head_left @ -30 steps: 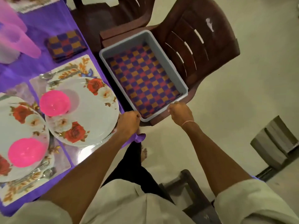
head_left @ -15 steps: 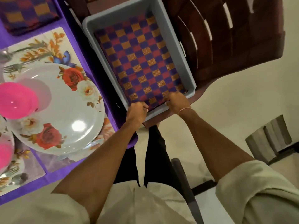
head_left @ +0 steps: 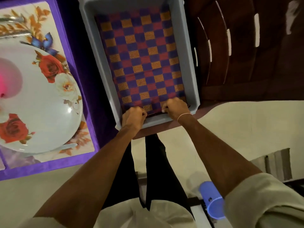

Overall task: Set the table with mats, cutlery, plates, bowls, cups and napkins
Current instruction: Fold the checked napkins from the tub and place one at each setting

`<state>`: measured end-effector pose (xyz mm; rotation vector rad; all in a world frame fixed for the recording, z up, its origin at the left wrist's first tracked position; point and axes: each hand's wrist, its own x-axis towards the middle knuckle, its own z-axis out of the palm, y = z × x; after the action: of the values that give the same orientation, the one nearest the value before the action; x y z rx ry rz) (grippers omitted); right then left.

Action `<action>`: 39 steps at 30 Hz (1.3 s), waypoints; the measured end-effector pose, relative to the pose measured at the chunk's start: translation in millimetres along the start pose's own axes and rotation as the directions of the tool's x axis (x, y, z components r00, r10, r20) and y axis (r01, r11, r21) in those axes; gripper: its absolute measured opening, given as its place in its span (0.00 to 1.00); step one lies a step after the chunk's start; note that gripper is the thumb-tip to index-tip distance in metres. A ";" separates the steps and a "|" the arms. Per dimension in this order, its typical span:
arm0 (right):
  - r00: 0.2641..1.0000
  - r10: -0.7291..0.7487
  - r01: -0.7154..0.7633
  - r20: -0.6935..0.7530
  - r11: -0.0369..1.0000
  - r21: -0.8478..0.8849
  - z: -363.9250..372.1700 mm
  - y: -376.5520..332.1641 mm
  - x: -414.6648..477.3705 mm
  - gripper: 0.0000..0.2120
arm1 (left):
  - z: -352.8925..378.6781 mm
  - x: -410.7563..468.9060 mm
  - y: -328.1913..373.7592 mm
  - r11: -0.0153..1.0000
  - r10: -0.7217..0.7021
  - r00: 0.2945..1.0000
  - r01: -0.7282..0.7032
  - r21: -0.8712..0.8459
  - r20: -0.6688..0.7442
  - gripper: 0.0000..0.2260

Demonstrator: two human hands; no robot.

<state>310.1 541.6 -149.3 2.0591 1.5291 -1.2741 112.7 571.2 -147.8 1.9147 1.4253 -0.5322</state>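
A checkered purple, red and orange napkin [head_left: 141, 60] lies flat inside a grey plastic bin [head_left: 189, 51] that sits on a dark brown chair. My left hand [head_left: 133, 118] and my right hand [head_left: 175, 107] both pinch the napkin's near edge, fingers curled over it, just inside the bin's near wall. On the purple table to the left, a white plate with red roses [head_left: 41, 102] rests on a floral mat [head_left: 77, 143]. A pink bowl [head_left: 4, 84] on the plate shows at the far left edge.
The brown slatted chair [head_left: 243, 51] holds the bin, close beside the purple tablecloth [head_left: 69, 40]. Cutlery [head_left: 11, 20] lies on the mat at top left. A blue cylinder [head_left: 212, 199] sits low by my right sleeve. Pale floor spreads to the right.
My left hand left the table edge and came to the bin. Both hands moved from the bin's rim onto the napkin's near edge and took hold of it. The view moved closer.
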 end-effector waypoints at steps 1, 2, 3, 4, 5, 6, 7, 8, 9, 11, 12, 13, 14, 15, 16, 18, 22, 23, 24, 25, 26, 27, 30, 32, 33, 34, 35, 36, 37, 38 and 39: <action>1.000 -0.007 0.007 -0.003 1.000 0.012 -1.4 2.0 0.3 0.05 | 0.2 0.2 0.6 1.000 -0.011 1.000 0.011 -0.016 -0.006 0.10; 1.000 -0.018 0.018 -0.006 1.000 0.018 -5.2 2.2 -2.0 0.05 | -0.7 -0.5 1.3 0.999 -0.017 1.000 0.017 -0.035 -0.019 0.10; 1.000 -0.029 0.029 -0.010 0.999 0.016 -8.4 2.6 -3.9 0.05 | -3.2 -1.8 2.9 0.998 -0.019 0.999 0.017 -0.054 -0.040 0.10; 0.999 -0.040 0.040 -0.020 0.999 0.008 -12.2 1.7 -6.4 0.06 | -5.8 -2.8 4.6 0.998 -0.015 0.997 0.011 -0.066 -0.073 0.09; 0.997 -0.057 0.057 -0.044 0.998 -0.005 -17.0 0.2 -9.4 0.06 | -10.4 -4.9 7.4 0.997 -0.009 0.993 0.001 -0.071 -0.116 0.09; 0.995 -0.070 0.068 -0.071 0.997 -0.027 -21.5 -1.7 -12.9 0.06 | -14.3 -6.4 9.6 0.997 -0.002 0.988 -0.010 -0.078 -0.157 0.08; 0.991 -0.083 0.079 -0.107 0.996 -0.042 -26.6 -3.0 -16.4 0.07 | -20.3 -8.7 11.9 0.996 0.000 0.980 -0.018 -0.088 -0.201 0.08; 0.986 -0.093 0.086 -0.136 0.995 -0.055 -33.5 -5.7 -21.0 0.07 | -26.4 -9.7 13.2 0.995 0.004 0.972 -0.029 -0.100 -0.236 0.07; 0.982 -0.104 0.095 -0.155 0.993 -0.067 -38.8 -7.6 -24.1 0.07 | -32.8 -10.4 14.3 0.991 0.011 0.964 -0.045 -0.124 -0.264 0.07; 0.968 -0.126 0.115 -0.216 0.991 -0.063 -53.1 -11.9 -34.2 0.09 | -48.0 -16.1 15.5 0.979 0.059 0.936 -0.122 -0.163 -0.348 0.06; 0.958 -0.131 0.122 -0.255 0.991 -0.051 -61.2 -13.8 -40.0 0.10 | -55.2 -19.7 14.3 0.972 0.074 0.919 -0.154 -0.180 -0.386 0.08; 0.942 -0.144 0.141 -0.304 0.989 -0.032 -68.2 -14.4 -44.9 0.11 | -63.4 -23.6 13.3 0.962 0.056 0.908 -0.160 -0.220 -0.416 0.13; 0.925 -0.164 0.168 -0.343 0.986 -0.018 -76.1 -15.8 -51.2 0.10 | -68.7 -24.5 9.1 0.940 -0.001 0.906 -0.143 -0.309 -0.424 0.18; 0.900 -0.198 0.211 -0.387 0.978 -0.009 -84.8 -16.7 -58.2 0.09 | -75.1 -25.0 4.2 0.898 -0.076 0.910 -0.115 -0.425 -0.408 0.22; 0.876 -0.228 0.252 -0.425 0.968 -0.002 -92.8 -17.8 -65.7 0.07 | -82.9 -26.1 0.6 0.819 -0.153 0.921 -0.084 -0.568 -0.357 0.24; 0.829 -0.275 0.333 -0.487 0.942 0.035 -108.7 -19.1 -80.0 0.05 | -99.6 -25.8 -4.1 0.495 -0.251 0.957 -0.002 -0.869 -0.145 0.25; 0.758 -0.333 0.438 -0.561 0.897 0.060 -129.7 -12.6 -106.7 0.05 | -120.4 -19.9 -4.6 -0.113 -0.159 0.966 0.188 -0.976 0.204 0.20; 0.739 -0.354 0.460 -0.574 0.887 0.045 -133.4 -9.1 -114.2 0.05 | -122.4 -15.6 -4.3 -0.211 -0.165 0.960 0.192 -0.958 0.229 0.24; 0.725 -0.372 0.475 -0.580 0.880 0.028 -136.5 -5.1 -122.0 0.04 | -124.3 -9.8 -4.4 -0.274 -0.182 0.955 0.178 -0.945 0.233 0.27; 0.709 -0.389 0.488 -0.589 0.873 0.011 -138.4 -0.7 -129.6 0.04 | -127.9 -4.2 -3.4 -0.298 -0.204 0.955 0.149 -0.943 0.215 0.28; 0.695 -0.400 0.496 -0.598 0.868 -0.005 -139.4 3.8 -137.7 0.04 | -133.2 -0.1 -0.5 -0.281 -0.228 0.955 0.119 -0.952 0.187 0.28; 0.682 -0.404 0.499 -0.610 0.866 -0.016 -138.7 9.1 -144.2 0.04 | -139.0 3.3 2.8 -0.240 -0.246 0.956 0.102 -0.965 0.163 0.27; 0.674 -0.381 0.488 -0.633 0.873 -0.006 -130.1 21.6 -160.5 0.03 | -156.6 11.4 11.5 -0.072 -0.279 0.957 0.062 -0.996 0.079 0.21; 0.684 -0.356 0.475 -0.636 0.880 0.019 -116.5 30.5 -164.5 0.03 | -167.1 11.2 14.3 0.136 -0.261 0.965 0.007 -0.991 -0.029 0.18; 0.697 -0.344 0.470 -0.629 0.882 0.038 -108.3 33.3 -165.1 0.02 | -174.1 8.2 15.6 0.255 -0.239 0.966 -0.036 -0.966 -0.099 0.17; 0.715 -0.332 0.463 -0.615 0.884 0.061 -99.1 34.6 -164.7 0.02 | -182.4 3.0 17.2 0.375 -0.201 0.964 -0.086 -0.923 -0.171 0.16; 0.733 -0.321 0.456 -0.600 0.886 0.082 -88.8 34.7 -164.3 0.02 | -190.4 -2.8 19.1 0.488 -0.146 0.962 -0.135 -0.862 -0.233 0.15; 0.750 -0.314 0.447 -0.582 0.890 0.096 -79.8 33.2 -163.8 0.02 | -198.2 -9.6 21.6 0.590 -0.084 0.958 -0.173 -0.789 -0.274 0.15; 0.762 -0.306 0.440 -0.570 0.892 0.109 -71.5 29.9 -162.9 0.03 | -206.5 -15.8 24.8 0.675 -0.023 0.955 -0.204 -0.709 -0.297 0.14; 0.775 -0.297 0.434 -0.558 0.892 0.129 -64.6 24.2 -162.3 0.04 | -215.0 -21.5 29.1 0.745 0.024 0.951 -0.222 -0.629 -0.308 0.15; 0.789 -0.288 0.432 -0.543 0.888 0.157 -57.9 17.7 -160.5 0.05 | -223.9 -26.9 33.8 0.793 0.058 0.948 -0.235 -0.562 -0.314 0.15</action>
<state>345.0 471.6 3.4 2.5119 2.1822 -1.1684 120.0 710.2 32.8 1.5920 1.3799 0.2683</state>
